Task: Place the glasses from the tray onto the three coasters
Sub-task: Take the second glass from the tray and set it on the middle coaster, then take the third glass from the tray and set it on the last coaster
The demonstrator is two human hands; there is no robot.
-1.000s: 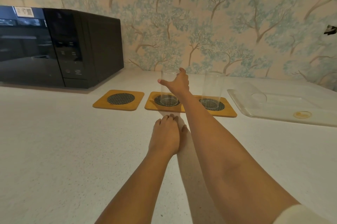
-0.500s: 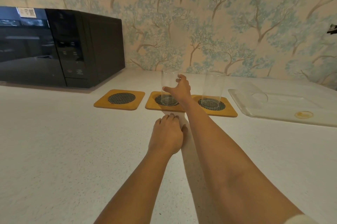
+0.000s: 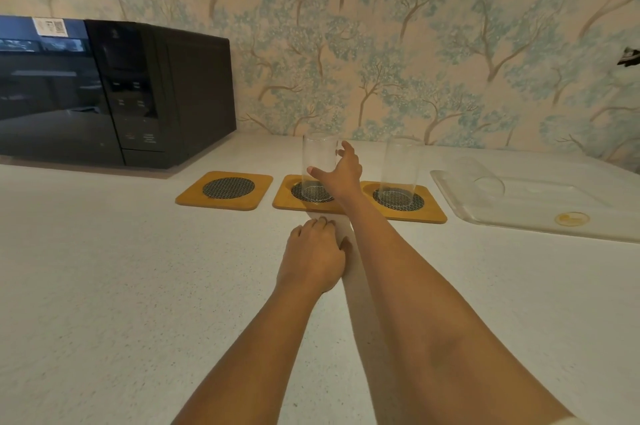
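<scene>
1. Counter [image 3: 104, 286] nearest the camera bears the left hand [image 3: 313, 256], palm down, fingers curled, holding nothing.
2. Beyond it, the right hand [image 3: 341, 173] is spread open beside the middle glass [image 3: 317, 166]; whether its thumb touches the glass is unclear.
3. That glass stands upright on the middle coaster [image 3: 287, 198].
4. Right glass [image 3: 398, 168] stands on the right coaster [image 3: 433, 210]; the left coaster [image 3: 225, 189] is bare.
5. A third glass [image 3: 481, 172] lies on its side on the tray [image 3: 536, 220].
</scene>
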